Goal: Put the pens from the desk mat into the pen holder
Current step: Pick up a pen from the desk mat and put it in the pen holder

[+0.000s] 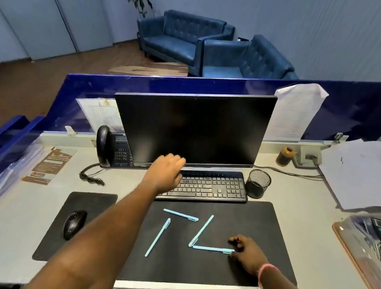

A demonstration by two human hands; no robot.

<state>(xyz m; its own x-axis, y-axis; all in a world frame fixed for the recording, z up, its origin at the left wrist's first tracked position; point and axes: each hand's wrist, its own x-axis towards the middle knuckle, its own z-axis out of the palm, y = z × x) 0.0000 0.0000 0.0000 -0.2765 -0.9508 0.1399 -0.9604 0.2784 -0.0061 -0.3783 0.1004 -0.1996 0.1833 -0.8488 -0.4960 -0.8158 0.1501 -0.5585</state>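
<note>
Several light blue pens lie scattered on the black desk mat: one near its top, one slanted at the left, one slanted in the middle, and one lying flat lowest. My right hand rests on the mat with its thumb touching the right end of the lowest pen, index finger spread apart from it. The pen still lies flat. My left hand hovers over the keyboard's left end with fingers curled, nothing visible in it. The black mesh pen holder stands right of the keyboard.
A black keyboard and a dark monitor stand behind the mat. A mouse on its pad is at the left, and a desk phone behind it. Papers and a tray fill the right side.
</note>
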